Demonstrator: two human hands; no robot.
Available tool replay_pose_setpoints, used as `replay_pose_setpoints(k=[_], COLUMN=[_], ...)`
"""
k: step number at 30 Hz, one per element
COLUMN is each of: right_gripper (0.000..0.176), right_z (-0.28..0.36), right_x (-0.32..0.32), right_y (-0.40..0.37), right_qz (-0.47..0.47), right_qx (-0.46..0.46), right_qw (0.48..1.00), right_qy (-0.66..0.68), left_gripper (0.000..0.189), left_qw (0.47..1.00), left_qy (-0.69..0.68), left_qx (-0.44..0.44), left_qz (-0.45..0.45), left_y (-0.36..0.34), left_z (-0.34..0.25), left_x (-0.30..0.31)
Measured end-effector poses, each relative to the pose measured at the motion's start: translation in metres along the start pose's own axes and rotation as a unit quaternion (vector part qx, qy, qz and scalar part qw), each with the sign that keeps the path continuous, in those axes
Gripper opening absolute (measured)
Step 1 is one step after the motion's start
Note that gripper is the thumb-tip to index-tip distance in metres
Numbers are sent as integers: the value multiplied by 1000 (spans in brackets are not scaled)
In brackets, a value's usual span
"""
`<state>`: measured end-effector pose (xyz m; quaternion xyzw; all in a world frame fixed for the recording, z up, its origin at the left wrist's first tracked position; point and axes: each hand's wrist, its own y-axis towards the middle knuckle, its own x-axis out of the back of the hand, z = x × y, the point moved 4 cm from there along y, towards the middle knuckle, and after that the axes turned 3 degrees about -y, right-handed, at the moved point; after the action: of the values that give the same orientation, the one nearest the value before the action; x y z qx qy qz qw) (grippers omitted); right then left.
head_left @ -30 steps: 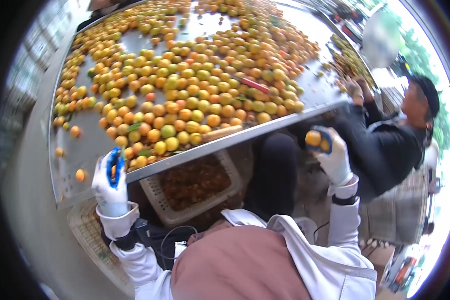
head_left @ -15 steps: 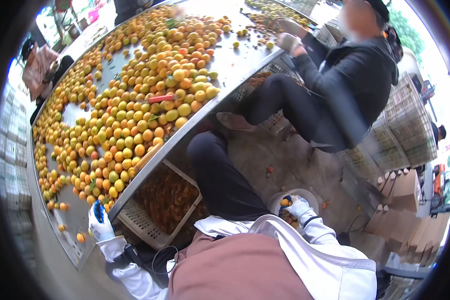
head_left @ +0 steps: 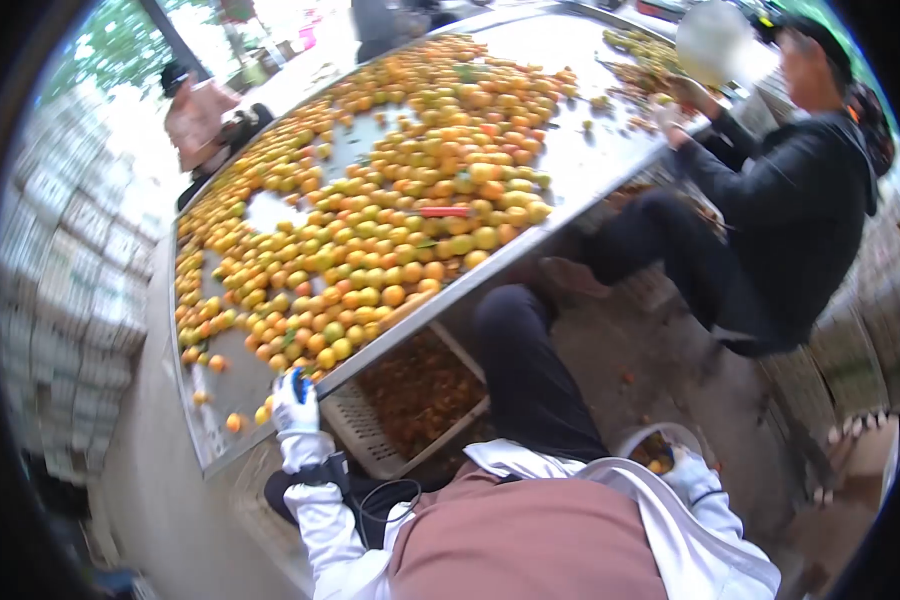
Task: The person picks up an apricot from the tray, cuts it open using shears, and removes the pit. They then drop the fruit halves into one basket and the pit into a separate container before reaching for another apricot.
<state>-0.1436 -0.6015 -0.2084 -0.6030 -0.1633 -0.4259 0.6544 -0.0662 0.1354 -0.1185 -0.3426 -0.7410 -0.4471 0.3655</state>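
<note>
My left hand (head_left: 295, 404), in a white glove with a blue palm, is at the near edge of the metal table (head_left: 490, 262). Its fingers point up beside the heap of yellow-orange, apricot-like fruit (head_left: 370, 270), slightly bent and apart, with no fruit visible in them. A few loose fruits lie left of it. My right hand (head_left: 688, 474), also gloved, reaches to the white bucket (head_left: 692, 434) low at my right. Several fruits (head_left: 654, 452) show inside the bucket. The right fingers are blurred and partly hidden. A red-handled tool (head_left: 445, 211) lies on the heap.
Under the table edge stands a pale plastic crate (head_left: 370, 432) with brownish contents. A person in dark clothes (head_left: 785, 215) sits at right, hands over the fruit. Another person (head_left: 198, 125) is beyond the table. Crates are stacked (head_left: 70, 270) at left; cardboard boxes (head_left: 865, 465) stand at right.
The view has swung left, so the scene sits further right and higher. My right hand, which held an orange fruit above the bucket, is now at its right rim. The left hand stays by the table edge.
</note>
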Motion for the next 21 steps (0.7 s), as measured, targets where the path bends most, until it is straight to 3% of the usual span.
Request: replay_pose_setpoints(k=[1,2,4,5,7,9,13,18,21], right_gripper=[76,68,53,53,36,32,25,29,22], right_z=[-32,-3,-33,-20,15,45,173,327,411], right_x=[-17,11,1,8,39,64,148,211,221], right_y=[18,7,43,50,51,64,27,22,33], right_qz=[-23,-28,-126,-125,-230,-272,-367,-336,-319], right_qx=[5,-14,33,51,100,160,343,522,553], right_qw=[999,999,991,991,966,947,863,780,770], right_qy=[-28,-2,34,27,68,54,62,74,17], left_gripper=[30,29,26,26,24,22,21,19,24], left_qw=[1000,1000,1000,999,999,999,999,999,999], left_qy=[8,25,-6,-19,-35,-36,-19,44,39], left_qx=[6,12,10,17,26,20,-10,-12,-1], left_qz=[0,5,-25,-22,-24,-32,-32,-13,-30], left_y=[0,-1,-4,-5,-6,-6,-13,-25,-29], left_z=[-8,-6,-10,-6,-10,-16,-9,-3,-9], left_x=[4,3,6,3,7,13,17,16,19])
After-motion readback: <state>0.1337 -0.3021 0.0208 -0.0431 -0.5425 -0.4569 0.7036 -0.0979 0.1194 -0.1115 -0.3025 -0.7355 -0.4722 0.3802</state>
